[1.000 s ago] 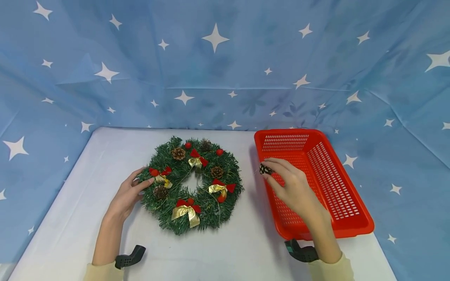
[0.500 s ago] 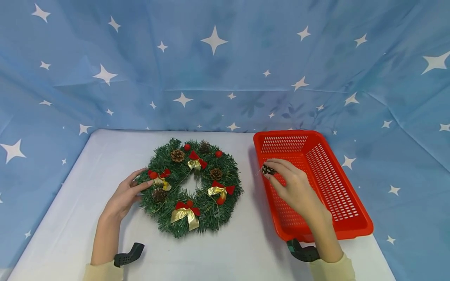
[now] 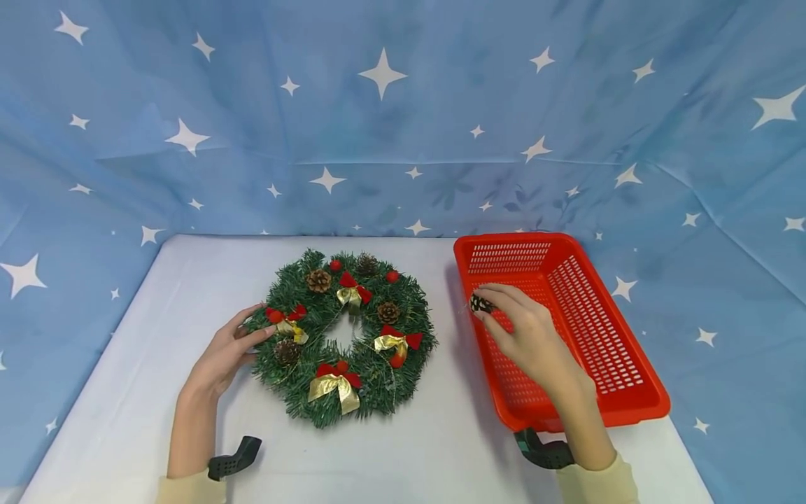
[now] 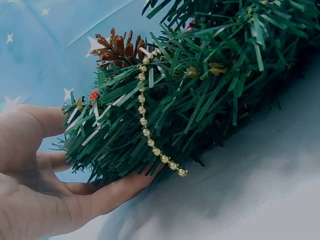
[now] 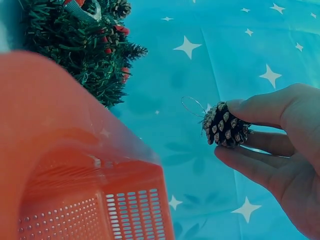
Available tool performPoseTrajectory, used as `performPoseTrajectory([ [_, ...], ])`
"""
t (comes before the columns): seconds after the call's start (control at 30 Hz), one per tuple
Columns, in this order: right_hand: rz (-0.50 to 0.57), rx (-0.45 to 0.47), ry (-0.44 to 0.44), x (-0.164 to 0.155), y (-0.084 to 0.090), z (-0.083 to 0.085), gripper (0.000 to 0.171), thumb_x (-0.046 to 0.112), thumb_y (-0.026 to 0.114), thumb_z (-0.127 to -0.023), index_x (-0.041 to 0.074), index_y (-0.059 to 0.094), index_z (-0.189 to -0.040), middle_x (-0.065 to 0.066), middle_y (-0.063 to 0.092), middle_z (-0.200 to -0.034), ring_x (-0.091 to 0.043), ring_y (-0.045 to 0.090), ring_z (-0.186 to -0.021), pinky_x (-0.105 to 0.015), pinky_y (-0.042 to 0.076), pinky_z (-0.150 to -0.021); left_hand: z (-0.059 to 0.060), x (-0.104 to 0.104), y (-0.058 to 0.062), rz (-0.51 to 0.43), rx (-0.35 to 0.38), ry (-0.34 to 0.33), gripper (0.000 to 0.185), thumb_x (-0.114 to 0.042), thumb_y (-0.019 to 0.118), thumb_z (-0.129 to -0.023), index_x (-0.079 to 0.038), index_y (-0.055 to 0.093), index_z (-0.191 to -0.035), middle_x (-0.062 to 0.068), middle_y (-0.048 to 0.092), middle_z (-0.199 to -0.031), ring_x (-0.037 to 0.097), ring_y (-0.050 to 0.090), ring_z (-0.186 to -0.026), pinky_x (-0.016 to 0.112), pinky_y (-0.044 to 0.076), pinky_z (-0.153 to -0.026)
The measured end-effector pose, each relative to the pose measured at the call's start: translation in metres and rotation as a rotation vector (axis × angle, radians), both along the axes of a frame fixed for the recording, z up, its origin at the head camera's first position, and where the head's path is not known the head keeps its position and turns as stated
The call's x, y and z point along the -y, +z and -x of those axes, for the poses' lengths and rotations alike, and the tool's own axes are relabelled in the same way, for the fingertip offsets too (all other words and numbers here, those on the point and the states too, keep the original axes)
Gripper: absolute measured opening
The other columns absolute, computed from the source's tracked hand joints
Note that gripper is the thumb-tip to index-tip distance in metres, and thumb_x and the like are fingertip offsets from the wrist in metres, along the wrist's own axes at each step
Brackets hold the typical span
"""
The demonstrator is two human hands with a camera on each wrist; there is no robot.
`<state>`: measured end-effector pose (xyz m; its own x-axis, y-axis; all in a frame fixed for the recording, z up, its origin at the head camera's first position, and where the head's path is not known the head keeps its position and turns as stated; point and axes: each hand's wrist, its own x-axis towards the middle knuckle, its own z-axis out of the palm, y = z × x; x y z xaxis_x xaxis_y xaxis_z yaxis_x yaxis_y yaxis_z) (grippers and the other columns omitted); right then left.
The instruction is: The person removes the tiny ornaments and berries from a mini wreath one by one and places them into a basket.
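Observation:
A green Christmas wreath [image 3: 403, 378] with bows, pine cones and red balls lies on the white table. My left hand [image 3: 222, 358] grips its left edge, thumb on top near a bow and fingers reaching underneath. Up close in the left wrist view, a gold bead string [image 4: 146, 132] hangs down the wreath's side. Between thumb and fingers my right hand [image 3: 535, 336] pinches a dark pine cone [image 5: 226, 125] with pale-tipped scales. A thin loop of thread [image 5: 192, 106] sticks out from the cone's end. In the head view this hand is over the left side of the red basket [image 3: 636, 371].
The basket has slotted walls and stands at the table's right, with a gap between it and the wreath. A blue cloth with white stars [image 3: 384, 140] hangs behind the table [image 3: 352, 462] and at its sides.
My right hand, holding the pine cone, has shifted very slightly right. The whole head view has dipped a little. My left hand keeps its grip on the wreath.

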<state>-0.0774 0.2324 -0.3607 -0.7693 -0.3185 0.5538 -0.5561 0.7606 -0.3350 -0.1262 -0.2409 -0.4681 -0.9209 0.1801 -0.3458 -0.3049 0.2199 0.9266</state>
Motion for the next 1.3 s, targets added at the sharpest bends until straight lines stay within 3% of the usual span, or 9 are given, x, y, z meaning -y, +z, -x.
performPoseTrajectory([
  [0.17,0.004,-0.008,0.002,-0.004,-0.001,0.0,0.039,-0.005,0.085,-0.078,0.0,0.074,-0.116,-0.012,0.073,-0.116,-0.026,0.072,-0.103,-0.036,0.057,-0.08,0.0,0.0,-0.001,-0.007,-0.001,0.001,0.084,-0.035,0.065,-0.103,-0.016,0.015,-0.167,0.033,-0.008,-0.167,0.049,0.015,-0.154,0.028,0.049,-0.09],
  [0.27,0.003,-0.009,-0.003,-0.007,-0.002,0.001,0.04,-0.006,0.086,-0.077,0.001,0.074,-0.116,-0.012,0.073,-0.115,-0.026,0.073,-0.103,-0.036,0.057,-0.08,0.0,0.0,-0.001,-0.004,-0.003,0.0,0.083,-0.035,0.065,-0.103,-0.017,0.015,-0.167,0.032,-0.009,-0.167,0.049,0.014,-0.154,0.033,0.049,-0.094],
  [0.4,-0.003,-0.006,-0.016,-0.01,-0.004,0.002,0.04,-0.005,0.087,-0.077,0.001,0.075,-0.115,-0.012,0.073,-0.115,-0.025,0.073,-0.101,-0.037,0.057,-0.08,-0.001,0.0,0.0,0.005,-0.015,0.005,0.083,-0.036,0.065,-0.103,-0.016,0.016,-0.167,0.033,0.003,-0.167,0.046,0.022,-0.151,0.045,0.047,-0.101],
  [0.5,-0.007,-0.001,-0.019,-0.011,-0.005,0.002,0.039,-0.004,0.086,-0.078,0.0,0.075,-0.115,-0.012,0.073,-0.115,-0.026,0.073,-0.1,-0.037,0.058,-0.079,-0.001,-0.001,0.002,0.025,-0.025,0.009,0.082,-0.037,0.065,-0.103,-0.017,0.018,-0.166,0.03,0.028,-0.15,0.037,0.039,-0.135,0.043,0.049,-0.098],
  [0.57,-0.008,0.004,-0.017,-0.011,-0.006,0.002,0.038,-0.003,0.086,-0.078,0.0,0.074,-0.115,-0.013,0.073,-0.115,-0.027,0.073,-0.1,-0.038,0.058,-0.079,-0.001,-0.001,0.003,0.046,-0.026,0.005,0.081,-0.037,0.065,-0.103,-0.017,0.019,-0.166,0.023,0.036,-0.138,0.029,0.043,-0.125,0.036,0.051,-0.092],
  [0.8,-0.008,0.002,-0.018,-0.011,-0.006,0.002,0.039,-0.004,0.086,-0.078,0.001,0.074,-0.115,-0.012,0.073,-0.115,-0.026,0.073,-0.1,-0.038,0.058,-0.079,0.001,-0.001,0.006,0.04,-0.036,-0.007,0.08,-0.035,0.066,-0.102,-0.016,0.021,-0.166,0.018,0.034,-0.133,0.023,0.043,-0.114,0.032,0.05,-0.083],
  [0.97,-0.006,0.004,-0.02,-0.012,-0.006,0.002,0.039,-0.004,0.086,-0.078,0.0,0.074,-0.115,-0.012,0.073,-0.115,-0.026,0.073,-0.1,-0.038,0.058,-0.08,0.002,-0.001,0.007,0.031,-0.046,0.016,0.077,-0.031,0.067,-0.102,-0.014,0.025,-0.165,0.005,0.034,-0.1,0.014,0.037,-0.082,0.031,0.045,-0.069],
  [1.07,-0.004,0.002,-0.021,-0.013,-0.006,0.002,0.039,-0.004,0.086,-0.078,0.0,0.075,-0.115,-0.013,0.073,-0.114,-0.027,0.073,-0.101,-0.039,0.058,-0.08,0.002,-0.001,0.006,0.028,-0.053,0.026,0.076,-0.029,0.067,-0.102,-0.012,0.026,-0.164,0.002,0.029,-0.091,0.012,0.031,-0.071,0.031,0.041,-0.064],
  [1.3,-0.011,-0.006,-0.028,-0.016,-0.004,0.003,0.038,-0.004,0.086,-0.078,0.0,0.075,-0.114,-0.013,0.073,-0.112,-0.027,0.073,-0.1,-0.04,0.058,-0.082,0.003,-0.001,0.004,0.021,-0.057,0.012,0.077,-0.03,0.066,-0.103,-0.012,0.024,-0.164,0.01,0.033,-0.113,0.011,0.034,-0.073,0.031,0.043,-0.064],
])
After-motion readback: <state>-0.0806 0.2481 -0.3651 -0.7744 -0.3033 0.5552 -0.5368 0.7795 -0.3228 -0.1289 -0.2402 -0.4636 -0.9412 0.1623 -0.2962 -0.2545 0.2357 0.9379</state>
